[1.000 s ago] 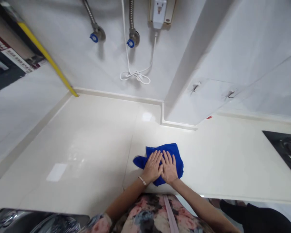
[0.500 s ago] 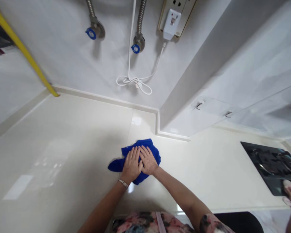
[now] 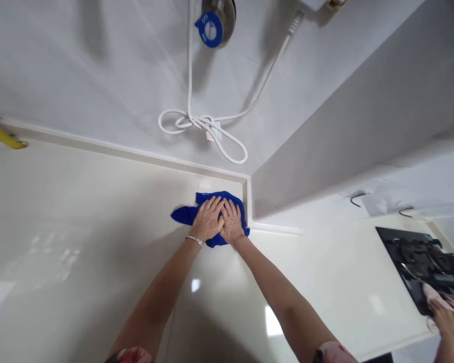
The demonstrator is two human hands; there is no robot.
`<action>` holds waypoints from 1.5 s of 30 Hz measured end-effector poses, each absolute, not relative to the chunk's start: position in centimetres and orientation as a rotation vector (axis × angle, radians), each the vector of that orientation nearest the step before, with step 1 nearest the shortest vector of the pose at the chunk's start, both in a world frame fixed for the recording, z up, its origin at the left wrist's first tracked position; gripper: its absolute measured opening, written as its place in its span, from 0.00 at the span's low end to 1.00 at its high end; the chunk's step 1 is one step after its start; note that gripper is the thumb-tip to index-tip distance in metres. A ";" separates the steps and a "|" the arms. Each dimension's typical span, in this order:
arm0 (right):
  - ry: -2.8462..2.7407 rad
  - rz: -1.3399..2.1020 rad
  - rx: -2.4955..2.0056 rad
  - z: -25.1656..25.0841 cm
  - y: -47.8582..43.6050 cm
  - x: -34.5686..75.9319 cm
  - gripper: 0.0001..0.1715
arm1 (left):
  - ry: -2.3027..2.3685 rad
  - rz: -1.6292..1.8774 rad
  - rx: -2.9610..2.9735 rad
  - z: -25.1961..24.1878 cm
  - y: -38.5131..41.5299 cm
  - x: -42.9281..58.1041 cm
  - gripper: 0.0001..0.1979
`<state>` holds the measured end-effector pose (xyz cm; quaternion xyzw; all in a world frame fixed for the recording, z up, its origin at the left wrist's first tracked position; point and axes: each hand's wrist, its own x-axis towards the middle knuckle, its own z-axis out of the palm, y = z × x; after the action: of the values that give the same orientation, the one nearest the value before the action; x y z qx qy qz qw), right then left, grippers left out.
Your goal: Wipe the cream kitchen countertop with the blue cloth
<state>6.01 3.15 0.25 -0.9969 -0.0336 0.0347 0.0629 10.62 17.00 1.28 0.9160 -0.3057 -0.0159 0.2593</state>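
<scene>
A blue cloth [image 3: 183, 215] lies bunched on the pale, glossy countertop [image 3: 128, 282], close to the inner corner of the wall. My left hand [image 3: 209, 219] presses flat on it with the fingers stretched out, a bracelet at the wrist. Right beside it, my right hand [image 3: 231, 222] rests palm down on the cloth, fingers extended, the two thumbs meeting. Much of the cloth's middle is covered by both hands. Its right edge reaches the raised strip along the wall.
A white cord [image 3: 191, 121] hangs tied in loops above the corner, below a blue-handled valve [image 3: 211, 30]. A yellow pipe [image 3: 3, 133] meets the counter at left. At right, another person's hand [image 3: 448, 317] holds a pinkish cloth on the black stove [image 3: 412, 262]. Hooks [image 3: 359, 198] stick out from the wall.
Both my hands have pushed the blue cloth forward into the wall corner. My view has moved closer to the wall. The other person's hand has shifted on the stove.
</scene>
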 end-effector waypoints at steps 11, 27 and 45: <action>0.240 0.092 -3.071 0.0 3.1 12.3 0.50 | -1.047 -0.082 2.357 1.3 15.0 19.6 0.32; 0.074 0.361 -3.135 1.8 1.9 11.0 0.52 | -0.954 -0.108 2.398 1.1 14.9 16.2 0.34; -0.186 -0.288 -3.021 0.5 3.5 -19.3 0.41 | -1.026 0.000 2.461 0.3 19.0 -13.7 0.35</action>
<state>-19.29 3.54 0.48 -0.9924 -0.0612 -0.0944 0.0505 -13.66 18.95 0.25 0.8971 -0.3739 0.0001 0.2353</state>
